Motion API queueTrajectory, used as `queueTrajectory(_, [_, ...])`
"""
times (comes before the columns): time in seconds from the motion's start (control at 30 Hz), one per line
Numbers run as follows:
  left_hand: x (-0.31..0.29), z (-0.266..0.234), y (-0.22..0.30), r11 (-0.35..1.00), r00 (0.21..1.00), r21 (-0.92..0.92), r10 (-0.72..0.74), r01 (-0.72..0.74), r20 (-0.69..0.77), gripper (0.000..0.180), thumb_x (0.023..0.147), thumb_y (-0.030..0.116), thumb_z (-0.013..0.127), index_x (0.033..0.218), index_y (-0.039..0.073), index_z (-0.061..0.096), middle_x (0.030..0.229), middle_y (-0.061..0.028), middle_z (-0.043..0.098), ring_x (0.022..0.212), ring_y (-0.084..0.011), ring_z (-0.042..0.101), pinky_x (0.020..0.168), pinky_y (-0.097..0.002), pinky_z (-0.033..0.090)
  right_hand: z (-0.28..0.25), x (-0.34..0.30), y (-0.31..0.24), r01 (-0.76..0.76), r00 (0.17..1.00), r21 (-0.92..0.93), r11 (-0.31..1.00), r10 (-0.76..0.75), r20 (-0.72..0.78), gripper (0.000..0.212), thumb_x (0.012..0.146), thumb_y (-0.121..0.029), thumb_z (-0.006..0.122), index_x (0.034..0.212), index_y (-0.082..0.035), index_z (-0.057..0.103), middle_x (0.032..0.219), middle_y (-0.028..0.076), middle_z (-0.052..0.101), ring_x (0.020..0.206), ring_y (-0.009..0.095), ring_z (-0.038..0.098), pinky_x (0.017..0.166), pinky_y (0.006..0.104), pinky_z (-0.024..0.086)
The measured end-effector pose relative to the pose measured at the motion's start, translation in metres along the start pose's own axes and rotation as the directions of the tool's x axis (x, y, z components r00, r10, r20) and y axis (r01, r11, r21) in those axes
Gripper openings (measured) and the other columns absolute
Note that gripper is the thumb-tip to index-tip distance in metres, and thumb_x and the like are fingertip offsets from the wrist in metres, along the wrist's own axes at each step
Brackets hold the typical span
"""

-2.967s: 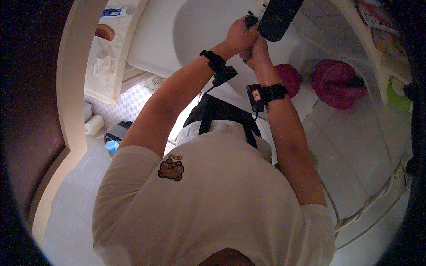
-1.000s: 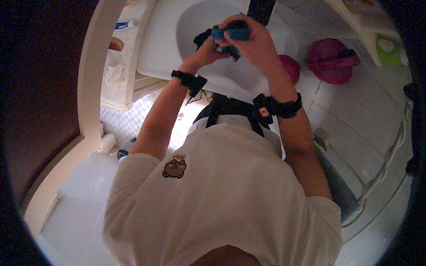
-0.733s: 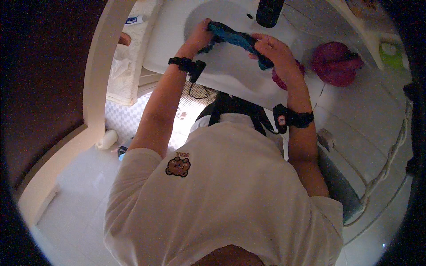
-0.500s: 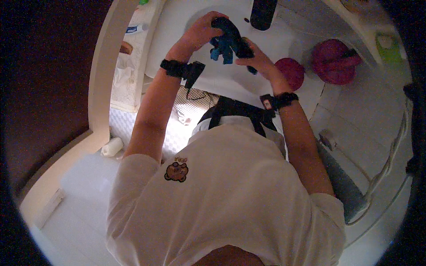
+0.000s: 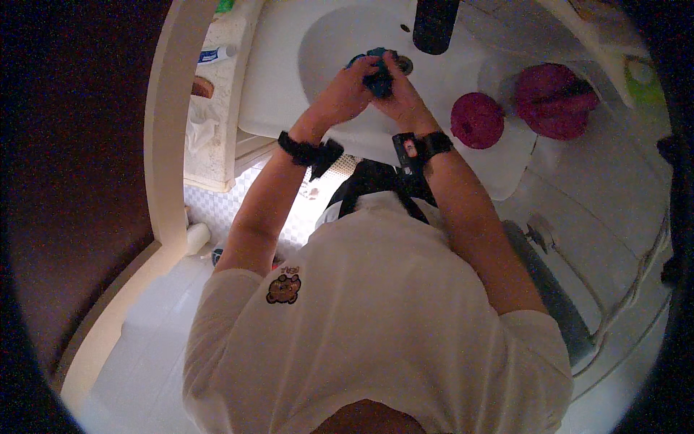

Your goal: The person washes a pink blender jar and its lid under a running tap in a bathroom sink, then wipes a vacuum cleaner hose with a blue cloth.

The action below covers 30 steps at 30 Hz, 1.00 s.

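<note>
A bunched dark blue-teal cloth (image 5: 379,83) is squeezed between both my hands, above the bowl of the white washbasin (image 5: 275,79). My left hand (image 5: 345,95) closes on it from the left. From the right, my right hand (image 5: 401,98) grips it, and the two hands meet at the fingers. Most of the cloth is hidden inside them, so its exact kind cannot be made out. Beyond the hands the round drain (image 5: 405,66) partly shows.
A dark cylindrical faucet (image 5: 435,29) rises at the basin's far side. To the right sit a magenta round object (image 5: 477,121) and a larger magenta one with a band across it (image 5: 553,101). A toothpaste tube (image 5: 217,54) lies on the left ledge.
My hands have come together and moved nearer me, lower in the picture. The cloth, stretched between them before, is now crumpled into a compact bundle.
</note>
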<state>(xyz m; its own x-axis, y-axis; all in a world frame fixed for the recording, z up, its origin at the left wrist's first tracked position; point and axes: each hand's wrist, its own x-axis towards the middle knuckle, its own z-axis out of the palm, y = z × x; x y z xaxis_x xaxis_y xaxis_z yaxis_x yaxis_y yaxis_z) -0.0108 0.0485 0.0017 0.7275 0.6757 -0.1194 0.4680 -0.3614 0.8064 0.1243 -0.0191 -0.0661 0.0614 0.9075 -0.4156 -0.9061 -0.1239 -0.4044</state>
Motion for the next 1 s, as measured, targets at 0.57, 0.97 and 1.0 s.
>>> queueTrajectory(0.57, [0.059, 0.029, -0.033, 0.700, 0.953, -0.657, -0.284, 0.280, 0.103, 0.041, 0.081, 0.020, 0.070, 0.117, 0.004, 0.057, 0.102, -0.0174, 0.064, 0.098, -0.0333, 0.061, 0.084, -0.0397, 0.051, 0.022, -0.027, -0.041, -0.364, 0.924, -0.607, 0.706, 0.354, -0.142, 0.032, 0.085, -0.027, 0.068, 0.101, -0.001, 0.059, 0.075, 0.007, 0.059, 0.064, 0.016, 0.057, 0.049, 0.0259, 0.046])
queueTrajectory(0.97, [0.041, 0.048, -0.052, 0.700, 0.971, -0.689, -0.240, 0.187, 0.020, 0.068, 0.081, 0.036, 0.072, 0.133, 0.005, 0.042, 0.127, -0.0203, 0.054, 0.113, -0.0333, 0.056, 0.096, -0.0380, 0.045, -0.012, -0.007, -0.037, -0.584, 0.811, -0.381, 0.717, 0.540, -0.227, 0.032, 0.088, -0.033, 0.060, 0.097, -0.003, 0.059, 0.073, 0.006, 0.059, 0.048, 0.015, 0.054, 0.038, 0.0287, 0.043])
queueTrajectory(1.0, [0.037, 0.041, -0.053, 0.578, 0.986, -0.804, -0.156, 0.141, 0.061, 0.068, 0.083, 0.038, 0.070, 0.136, 0.006, 0.040, 0.129, -0.0191, 0.054, 0.113, -0.0329, 0.055, 0.098, -0.0378, 0.044, -0.006, -0.012, -0.040, -0.624, 0.772, -0.182, 0.760, 0.635, 0.002, 0.033, 0.089, -0.034, 0.060, 0.099, -0.003, 0.057, 0.073, 0.004, 0.057, 0.045, 0.012, 0.049, 0.036, 0.0253, 0.038])
